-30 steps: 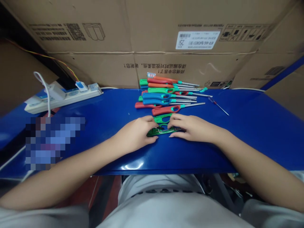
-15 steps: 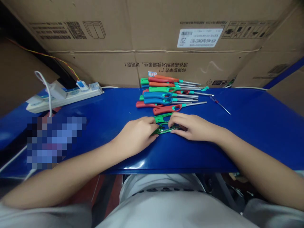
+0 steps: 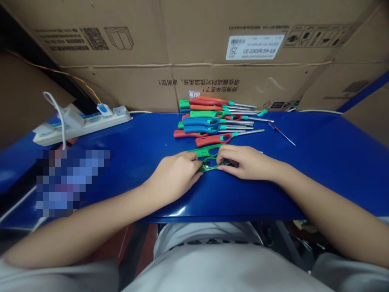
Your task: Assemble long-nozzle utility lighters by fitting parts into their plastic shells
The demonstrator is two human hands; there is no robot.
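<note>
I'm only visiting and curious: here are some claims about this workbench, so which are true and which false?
1. Both the left hand and the right hand touch the green plastic lighter shell. True.
2. The pile of long-nosed red, blue and green plastic lighters lies nearer the person than the hands. False: it lies beyond them, by the brown cardboard boxes.
3. The white power strip sits at the right of the glossy blue table. False: it is at the left.
4. A thin red-handled screwdriver lies alone to the right of the pile. True.
</note>
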